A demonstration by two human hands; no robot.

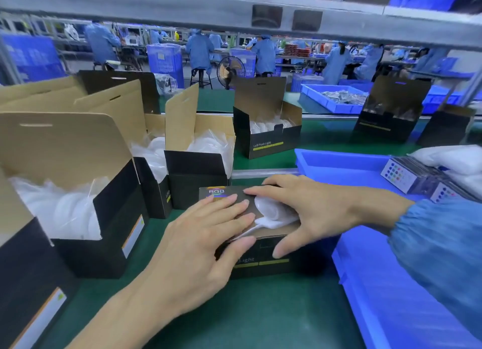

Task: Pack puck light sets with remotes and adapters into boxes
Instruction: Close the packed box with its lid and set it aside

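Green table (260, 320), factory line behind. Frame centre: left hand (203, 241) flat, fingers straight, pressing black box (260, 265) lid; right hand (307, 208) spread over white bagged lights (271, 213). Remotes (399, 176) in blue tray (339, 163), right. Open boxes (198, 174) left.

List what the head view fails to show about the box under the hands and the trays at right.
- Box contents: head view, covered by the left hand, right hand and lid; only a white bagged piece shows.
- Front print on that box: partly hidden by the left hand's fingers.
- Remotes in the blue tray: count unclear, blurred and overlapped.
- Near blue tray: cut off by the frame edge.
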